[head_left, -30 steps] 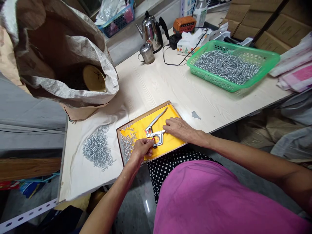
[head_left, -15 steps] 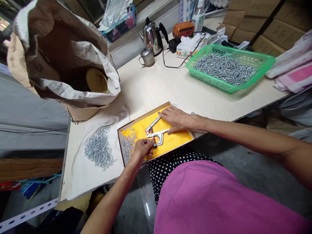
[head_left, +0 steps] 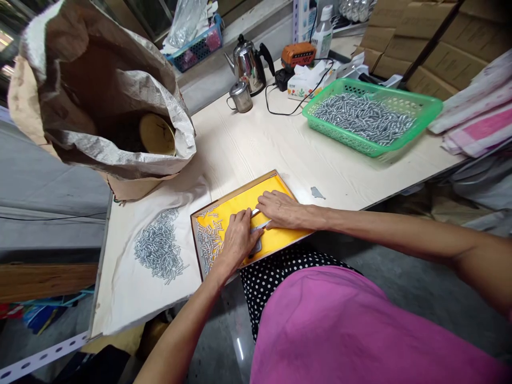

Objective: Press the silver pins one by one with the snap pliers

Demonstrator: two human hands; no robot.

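The silver pliers (head_left: pixel 261 226) lie over the yellow bottom of a shallow cardboard tray (head_left: pixel 236 193), partly hidden by both hands. My right hand (head_left: pixel 282 209) is wrapped round their two handles, which are now close together. My left hand (head_left: pixel 239 237) is closed over the head end, fingers on top and thumb on the near side. Whether a small part sits in the jaws is hidden. Small silver metal pins (head_left: pixel 208 242) lie loose along the tray's left end, beside my left hand.
A pile of similar metal pins (head_left: pixel 158 248) rests on a white cloth at left. Behind it stands a large open paper sack (head_left: pixel 148 184). A green basket (head_left: pixel 344 133) of metal pins is at right. A kettle (head_left: pixel 248 66) and small metal jug (head_left: pixel 241 98) stand at the back.
My left hand has moved from the jaw tip up over the pliers' head. My right hand has squeezed the spread handles together and come slightly nearer my left hand.
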